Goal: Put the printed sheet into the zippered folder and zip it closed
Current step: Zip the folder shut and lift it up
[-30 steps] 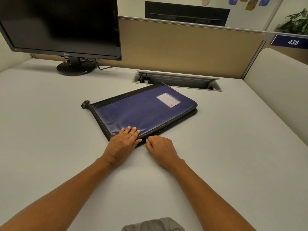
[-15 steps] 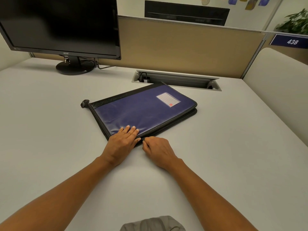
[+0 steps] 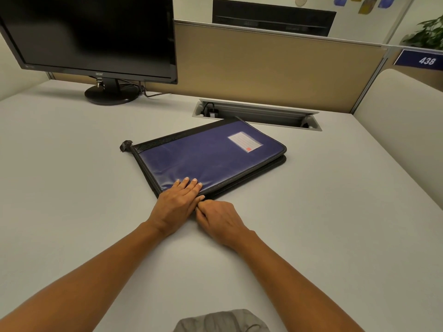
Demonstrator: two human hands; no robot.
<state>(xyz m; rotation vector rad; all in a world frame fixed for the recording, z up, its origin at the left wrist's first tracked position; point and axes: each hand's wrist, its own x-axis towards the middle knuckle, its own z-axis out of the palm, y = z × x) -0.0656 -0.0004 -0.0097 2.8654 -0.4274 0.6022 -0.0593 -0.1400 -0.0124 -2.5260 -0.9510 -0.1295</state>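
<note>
Right hand (image 3: 219, 218), pinching zipper (image 3: 239, 185) on folder (image 3: 206, 159), slid toward left hand (image 3: 178, 202).

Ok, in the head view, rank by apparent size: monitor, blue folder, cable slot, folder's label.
Monitor, cropped by the frame
blue folder
cable slot
label
The folder lies nearer, so real sizes stay unsure.

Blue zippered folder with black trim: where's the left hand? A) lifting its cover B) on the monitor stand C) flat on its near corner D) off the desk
C: the left hand lies with straight fingers flat on the near corner of the blue zippered folder with black trim.
</note>
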